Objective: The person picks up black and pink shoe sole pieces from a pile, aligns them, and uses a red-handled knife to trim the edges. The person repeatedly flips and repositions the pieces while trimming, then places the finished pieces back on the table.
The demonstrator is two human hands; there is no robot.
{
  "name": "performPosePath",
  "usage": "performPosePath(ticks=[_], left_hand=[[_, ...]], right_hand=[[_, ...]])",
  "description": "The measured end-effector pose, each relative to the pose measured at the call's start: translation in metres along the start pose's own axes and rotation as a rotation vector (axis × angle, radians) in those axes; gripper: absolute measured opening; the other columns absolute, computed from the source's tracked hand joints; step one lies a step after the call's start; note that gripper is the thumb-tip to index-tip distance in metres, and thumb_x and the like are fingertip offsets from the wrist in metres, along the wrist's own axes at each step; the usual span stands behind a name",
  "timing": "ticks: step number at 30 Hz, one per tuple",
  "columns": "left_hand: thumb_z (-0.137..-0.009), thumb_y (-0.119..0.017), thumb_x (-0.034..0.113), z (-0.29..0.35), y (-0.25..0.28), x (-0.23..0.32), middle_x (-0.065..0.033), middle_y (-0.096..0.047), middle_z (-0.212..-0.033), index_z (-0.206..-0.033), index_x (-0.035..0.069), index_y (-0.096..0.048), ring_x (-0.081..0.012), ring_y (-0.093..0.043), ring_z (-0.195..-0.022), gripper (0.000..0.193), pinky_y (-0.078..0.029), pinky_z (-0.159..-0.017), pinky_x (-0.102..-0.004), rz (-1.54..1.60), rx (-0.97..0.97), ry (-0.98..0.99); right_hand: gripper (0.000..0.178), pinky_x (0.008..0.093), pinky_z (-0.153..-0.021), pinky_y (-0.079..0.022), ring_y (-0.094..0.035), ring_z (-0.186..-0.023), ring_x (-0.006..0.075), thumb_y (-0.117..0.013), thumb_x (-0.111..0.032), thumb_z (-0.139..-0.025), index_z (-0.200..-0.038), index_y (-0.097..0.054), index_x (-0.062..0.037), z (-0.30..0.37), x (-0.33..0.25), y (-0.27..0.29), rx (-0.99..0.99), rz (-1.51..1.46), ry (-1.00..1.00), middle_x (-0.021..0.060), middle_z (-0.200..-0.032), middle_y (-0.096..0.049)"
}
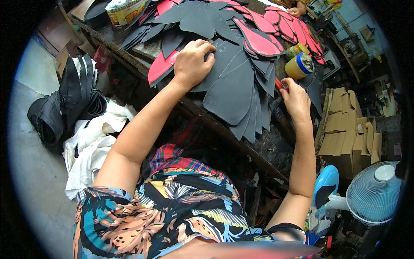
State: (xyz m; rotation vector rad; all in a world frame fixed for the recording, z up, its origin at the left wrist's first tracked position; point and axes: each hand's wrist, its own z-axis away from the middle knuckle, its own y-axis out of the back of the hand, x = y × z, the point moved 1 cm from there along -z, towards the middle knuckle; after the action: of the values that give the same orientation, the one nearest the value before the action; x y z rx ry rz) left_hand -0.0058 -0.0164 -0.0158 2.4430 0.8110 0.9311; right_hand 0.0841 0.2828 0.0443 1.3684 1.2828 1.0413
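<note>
Overlapping black, leaf-shaped sheet pieces [230, 93] lie in front of me on the worktable. My left hand [194, 62] rests on them near a pink-topped piece [161, 69]; its fingers are curled inward, and anything they pinch is hidden. At the table's right side, my right hand [296, 98] is closed around a slim tool with a red handle [279, 83]. The working end of that tool cannot be made out. Just beyond the right hand stands a jar of yellowish stuff with a blue rim [299, 66], beside a smaller yellow jar [297, 49].
More pink pieces [297, 32] spread across the far right, near another person's hand [297, 11]. A printed tub [125, 12] stands far left. White cloth [97, 138] and black rolled material [47, 116] lie left of the table. Cardboard [345, 129] and a fan [374, 192] are on the right.
</note>
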Motion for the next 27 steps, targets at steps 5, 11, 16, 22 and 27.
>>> performPosePath(ticks=[5,11,16,22,27], left_hand=[[-0.081,-0.062,0.017,-0.001,0.0,0.0,-0.0077,-0.068,-0.104,-0.095,0.008,-0.07,-0.0275,-0.064,-0.099,0.018,-0.052,-0.086,-0.0381,0.023,0.016,-0.013],[-0.082,-0.063,0.017,0.001,-0.001,-0.001,-0.0073,-0.068,-0.108,-0.097,0.008,-0.07,-0.0273,-0.064,-0.102,0.019,-0.051,-0.088,-0.0376,0.007,-0.01,0.005],[-0.079,-0.065,0.016,0.0,-0.002,-0.001,-0.007,-0.068,-0.099,-0.089,0.007,-0.07,-0.0261,-0.064,-0.094,0.014,-0.053,-0.084,-0.0374,0.022,0.071,-0.032],[-0.082,-0.063,0.016,0.001,0.0,-0.002,-0.0082,-0.068,-0.107,-0.095,0.007,-0.07,-0.0276,-0.064,-0.101,0.017,-0.052,-0.088,-0.0379,0.039,0.01,0.0],[-0.081,-0.064,0.016,0.0,-0.001,-0.002,-0.008,-0.068,-0.103,-0.092,0.007,-0.07,-0.0272,-0.064,-0.098,0.016,-0.052,-0.087,-0.0378,0.041,0.044,-0.028]], right_hand=[[0.02,0.043,-0.08,-0.053,-0.067,-0.093,0.0362,-0.064,-0.017,-0.09,-0.109,-0.064,-0.0085,-0.022,-0.001,-0.001,0.227,-0.034,0.01,0.0168,-0.101,-0.069],[0.052,0.0433,-0.095,-0.048,-0.061,-0.112,0.034,-0.073,-0.036,-0.083,-0.127,-0.061,-0.0102,-0.072,-0.03,0.007,0.361,-0.155,0.467,0.0176,-0.118,-0.065],[0.077,0.047,-0.099,-0.047,-0.058,-0.119,0.0339,-0.073,-0.061,-0.073,-0.133,-0.058,-0.016,-0.107,-0.06,-0.006,0.054,-0.005,0.317,0.0164,-0.128,-0.061],[0.063,0.0487,-0.088,-0.052,-0.066,-0.097,0.0404,-0.069,-0.035,-0.081,-0.139,-0.05,-0.0188,-0.113,-0.061,0.004,0.027,0.07,0.353,0.021,-0.098,-0.07],[0.067,0.051,-0.076,-0.054,-0.068,-0.083,0.0394,-0.061,-0.007,-0.079,-0.143,-0.043,-0.0222,-0.099,-0.037,-0.012,0.223,0.139,0.34,0.0212,-0.089,-0.068]])
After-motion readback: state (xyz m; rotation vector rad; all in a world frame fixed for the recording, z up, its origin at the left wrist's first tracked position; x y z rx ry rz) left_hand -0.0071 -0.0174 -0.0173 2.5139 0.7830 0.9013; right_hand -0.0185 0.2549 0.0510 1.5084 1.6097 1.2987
